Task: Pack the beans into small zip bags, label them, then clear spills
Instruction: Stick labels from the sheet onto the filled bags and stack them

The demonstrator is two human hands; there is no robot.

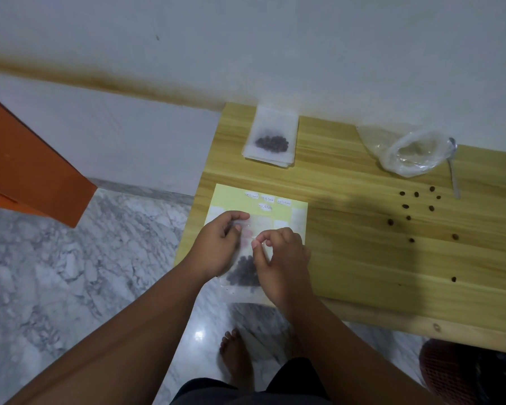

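- a small clear zip bag [246,268] with a dark clump of beans at its bottom is held over the near left edge of the pale wooden table [362,258], partly above a yellow label sheet [199,244].
- the left hand [216,247] pinches the bag's upper left edge between thumb and curled fingers; the right hand [284,258] is mostly closed, fingertips pressed on the bag's front, seemingly smoothing on a small white label, though the label itself is too blurred to confirm.
- the yellow sheet has several handwritten white labels [268,201] left near its top, with gaps where others look peeled away.
- at the table's far edge lies another small filled zip bag [272,140], on top of what looks like a stack of flat bags; whether it carries a label i cannot tell.
- to the right sits a crumpled, nearly empty clear plastic bag [409,152] with a metal spoon [453,168] beside it, so packing seems about finished.
- about a dozen loose beans [405,206] lie scattered on the right of the table: the spill-clearing is not yet done.
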